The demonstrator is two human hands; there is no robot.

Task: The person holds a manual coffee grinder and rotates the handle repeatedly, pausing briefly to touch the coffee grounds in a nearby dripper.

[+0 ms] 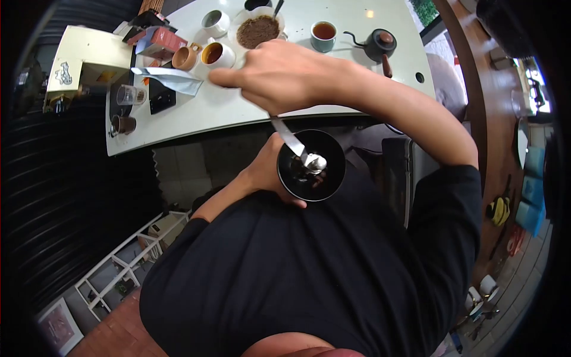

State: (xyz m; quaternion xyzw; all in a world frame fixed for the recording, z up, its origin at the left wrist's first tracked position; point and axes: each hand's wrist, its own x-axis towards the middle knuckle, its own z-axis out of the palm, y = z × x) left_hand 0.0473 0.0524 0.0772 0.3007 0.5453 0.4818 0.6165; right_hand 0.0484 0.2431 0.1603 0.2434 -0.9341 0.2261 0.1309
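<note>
Close to my body, over the black shirt, a black hand coffee grinder is held with its round open top facing up. My left hand is wrapped around its side. A silver crank runs from a shiny centre nut to my right hand. That hand is closed around the crank's outer end, and the knob inside the fist is hidden. A few brown pieces, seemingly beans, show in the grinder's dark opening.
On the white table stand a bowl of brown grounds, a cup of reddish-brown liquid, a gooseneck kettle, a white mug and a brown cup. A pale pouch lies left, near a clear glass.
</note>
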